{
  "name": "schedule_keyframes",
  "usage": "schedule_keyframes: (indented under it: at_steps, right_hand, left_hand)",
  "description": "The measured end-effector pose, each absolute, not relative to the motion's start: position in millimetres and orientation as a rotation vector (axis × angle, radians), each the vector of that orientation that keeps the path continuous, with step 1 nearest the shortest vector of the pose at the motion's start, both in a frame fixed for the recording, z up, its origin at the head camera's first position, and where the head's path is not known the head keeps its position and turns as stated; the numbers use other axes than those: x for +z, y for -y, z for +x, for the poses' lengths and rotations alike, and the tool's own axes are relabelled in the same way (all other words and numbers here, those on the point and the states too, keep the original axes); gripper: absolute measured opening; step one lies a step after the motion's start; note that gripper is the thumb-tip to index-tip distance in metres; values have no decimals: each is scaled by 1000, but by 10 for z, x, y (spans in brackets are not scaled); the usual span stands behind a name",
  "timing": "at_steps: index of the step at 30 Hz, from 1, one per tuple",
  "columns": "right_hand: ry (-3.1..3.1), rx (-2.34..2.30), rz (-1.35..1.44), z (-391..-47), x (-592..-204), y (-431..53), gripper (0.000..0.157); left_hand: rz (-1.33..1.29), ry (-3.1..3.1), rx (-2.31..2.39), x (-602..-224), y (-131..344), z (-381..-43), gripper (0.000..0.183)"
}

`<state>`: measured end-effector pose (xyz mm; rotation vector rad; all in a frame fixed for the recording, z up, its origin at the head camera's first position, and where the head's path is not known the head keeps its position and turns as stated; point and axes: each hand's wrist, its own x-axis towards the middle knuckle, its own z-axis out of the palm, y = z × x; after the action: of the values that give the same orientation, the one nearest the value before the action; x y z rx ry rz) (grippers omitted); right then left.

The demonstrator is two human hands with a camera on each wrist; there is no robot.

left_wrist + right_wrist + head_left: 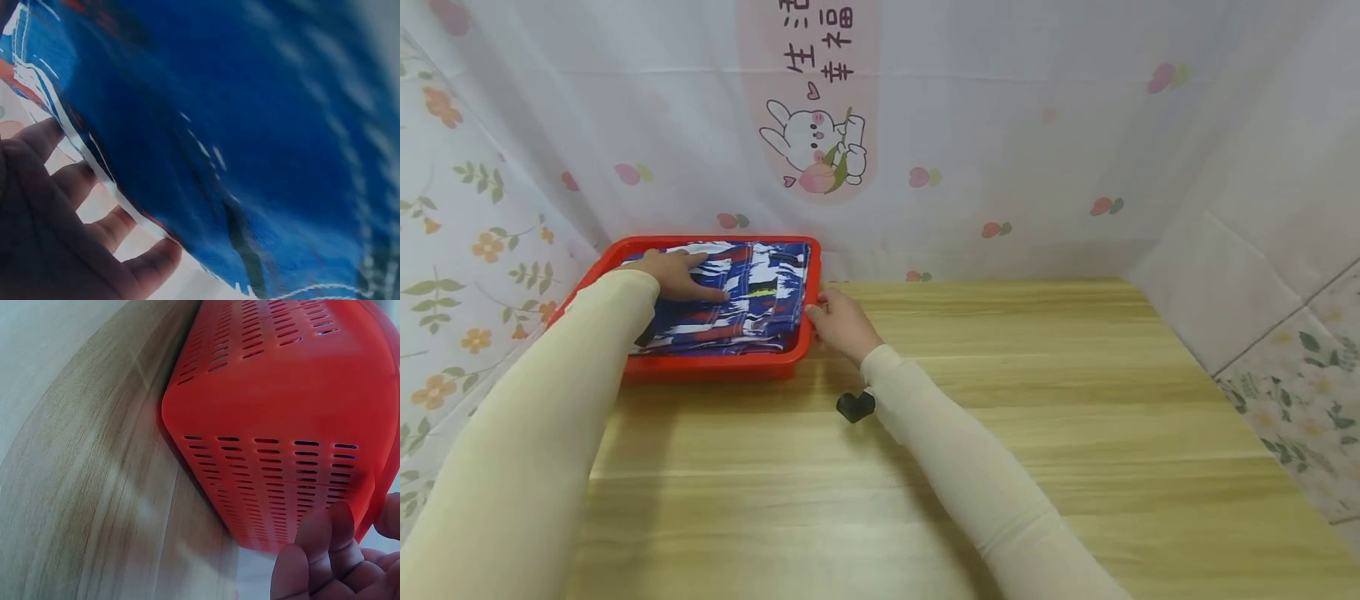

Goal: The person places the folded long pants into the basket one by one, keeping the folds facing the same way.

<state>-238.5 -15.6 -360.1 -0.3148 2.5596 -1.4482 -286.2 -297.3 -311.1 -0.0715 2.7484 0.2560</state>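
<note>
A red plastic basket (715, 367) with slotted walls stands on the table's left part, against the back curtain. Inside lies a folded garment (737, 292) printed in blue, white, red and black; pale stitched seams run across the blue cloth (206, 112) in the left wrist view. My left hand (673, 273) rests on top of it with fingers spread, the fingertips touching the cloth near a white-edged border. At the basket's right side, my right hand (844, 323) pinches the rim, thumb on the edge and fingers against the slotted wall (269, 462).
The wood-grain table (1037, 400) extends to the right and front. A white curtain (1000, 125) with a rabbit print closes off the back, and a flowered cloth (460, 250) hangs close by the basket's left. A black heart-shaped piece (856, 407) is by the right cuff.
</note>
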Motion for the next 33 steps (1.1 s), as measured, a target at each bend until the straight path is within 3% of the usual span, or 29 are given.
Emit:
schedule_keyframes:
  at_steps: [24,29,33]
  right_hand:
    - [-2543,-1464,-296,-2388,-3567,128,31]
    - [-2517,-1454,-267,-2391,-3559,148,28]
    - [-2478,-1461,-238,-2393,-3521,136,24]
  left_hand:
    - [-315,-2427,629,-2973,2784,-2935,127]
    - [-250,-2498,603,-2885,2670,-2817,107]
    - [-18,-2687,369,-2749,2379,-2522,91]
